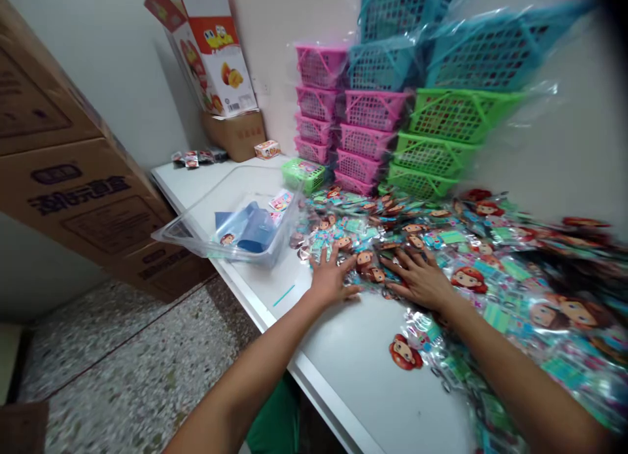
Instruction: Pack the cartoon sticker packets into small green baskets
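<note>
Looks like loads left tbh, with cartoon packets [468, 279] heaped loose across the desk [343, 369], just a blue sheet [258, 228] and some cards [281, 201] in the clear bin [176, 238], and left hand [333, 277] and right hand [419, 280] on the heap, fingers spread apart.

The near strip of the worktop [350, 343] gives room to pass; at right the heap of packets [470, 279] blocks, at left the plastic bin [269, 258], and behind, the stacked baskets [366, 141].
</note>
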The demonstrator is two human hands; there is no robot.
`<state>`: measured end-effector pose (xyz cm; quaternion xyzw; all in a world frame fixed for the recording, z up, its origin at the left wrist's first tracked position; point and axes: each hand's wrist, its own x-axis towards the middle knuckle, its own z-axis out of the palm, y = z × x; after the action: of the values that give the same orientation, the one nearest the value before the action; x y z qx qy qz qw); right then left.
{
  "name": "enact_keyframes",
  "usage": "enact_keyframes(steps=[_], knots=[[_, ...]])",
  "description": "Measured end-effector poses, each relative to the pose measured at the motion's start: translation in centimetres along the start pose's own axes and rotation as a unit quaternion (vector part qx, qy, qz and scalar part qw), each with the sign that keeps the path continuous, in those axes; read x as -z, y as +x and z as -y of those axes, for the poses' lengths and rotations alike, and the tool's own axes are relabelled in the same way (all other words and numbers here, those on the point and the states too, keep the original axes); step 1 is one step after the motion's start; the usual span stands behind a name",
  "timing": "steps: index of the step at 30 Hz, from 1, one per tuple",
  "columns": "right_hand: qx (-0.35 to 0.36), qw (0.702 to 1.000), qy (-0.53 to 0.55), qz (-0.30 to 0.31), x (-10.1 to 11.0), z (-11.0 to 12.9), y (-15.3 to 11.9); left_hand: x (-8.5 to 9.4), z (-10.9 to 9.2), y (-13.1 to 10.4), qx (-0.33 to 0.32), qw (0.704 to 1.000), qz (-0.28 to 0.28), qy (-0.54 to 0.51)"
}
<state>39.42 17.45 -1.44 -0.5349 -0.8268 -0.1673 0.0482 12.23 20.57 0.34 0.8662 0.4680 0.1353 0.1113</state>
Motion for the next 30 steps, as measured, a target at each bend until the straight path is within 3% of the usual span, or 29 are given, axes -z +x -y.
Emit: enact_keyframes(steps=[4, 8, 10, 13, 16, 20, 22, 24, 28, 30], knots=[[0.0, 1.0, -0.012, 0.012, 0.0, -0.2, 0.1, 1.2, 1.8, -4.7, 0.018, 0.995, -0.083, 0.044], [0.016, 0.999, -0.001, 0.032, 1.0, -0.3, 0.3, 1.2, 5.0, -10.0, 0.17, 0.971, -0.149, 0.071], [0.017, 0.999, 0.004, 0.04, 1.7, -0.1, 0.2, 0.9, 6.4, -11.9, 0.223, 0.96, -0.153, 0.075], [-0.009, 0.999, 0.025, 0.034, 3.1, 0.2, -0.4, 0.4, 7.4, -12.6, 0.257, 0.952, -0.15, 0.071], [-0.072, 0.991, 0.113, -0.002, 4.9, 0.8, -1.4, 0.3, 7.3, -12.1, 0.279, 0.945, -0.161, 0.06], [-0.188, 0.948, 0.25, -0.065, 7.9, 3.1, -3.5, 0.9, 6.5, -12.4, 0.296, 0.937, -0.187, 0.012], [-0.228, 0.927, 0.289, -0.077, 9.3, 5.6, -4.6, 1.1, 5.1, -12.8, 0.292, 0.935, -0.195, -0.037], [-0.266, 0.898, 0.34, -0.083, 10.2, 8.9, -5.6, 1.0, 2.3, -12.9, 0.257, 0.942, -0.193, -0.101], [-0.342, 0.806, 0.472, -0.101, 11.3, 14.7, -7.6, 0.1, -7.0, -12.6, 0.083, 0.96, -0.124, -0.235], [-0.383, 0.755, 0.518, -0.123, 11.8, 15.9, -9.7, -0.3, -11.8, -12.6, -0.022, 0.947, -0.076, -0.311]])
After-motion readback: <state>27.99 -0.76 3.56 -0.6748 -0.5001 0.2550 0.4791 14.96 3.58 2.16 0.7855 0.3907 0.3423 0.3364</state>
